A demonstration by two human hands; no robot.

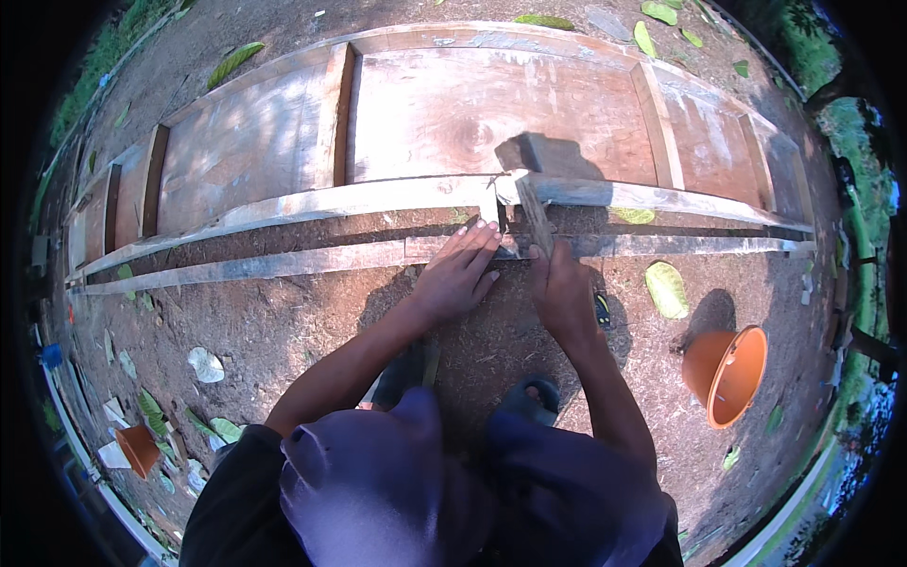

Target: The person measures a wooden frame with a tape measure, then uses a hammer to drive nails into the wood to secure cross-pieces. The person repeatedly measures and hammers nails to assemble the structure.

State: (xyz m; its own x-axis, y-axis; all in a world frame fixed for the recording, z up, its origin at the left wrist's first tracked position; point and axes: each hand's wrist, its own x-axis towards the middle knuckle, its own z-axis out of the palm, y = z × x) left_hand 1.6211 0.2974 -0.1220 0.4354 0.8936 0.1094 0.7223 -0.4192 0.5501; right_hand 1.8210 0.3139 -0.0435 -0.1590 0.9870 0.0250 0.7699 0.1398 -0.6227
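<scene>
My right hand [561, 293] is wrapped round the wooden handle of a hammer [536, 213], whose dark, blocky head is raised over a plywood panel's near frame rail. My left hand [455, 274] lies with fingers stretched out against a short upright wood piece [488, 197] between the near rail [378, 197] and a separate long board [312, 263]. The hammer stands just right of that short piece. The plywood panel [472, 113] lies beyond, with several cross battens [335, 113] on it. No nail can be made out.
An orange bucket [697, 364] lies tipped on the dirt to the right. Another orange container [139, 450] is at the far left. Large leaves [667, 289] are scattered over the ground. My sandalled foot [534, 397] stands close before the boards.
</scene>
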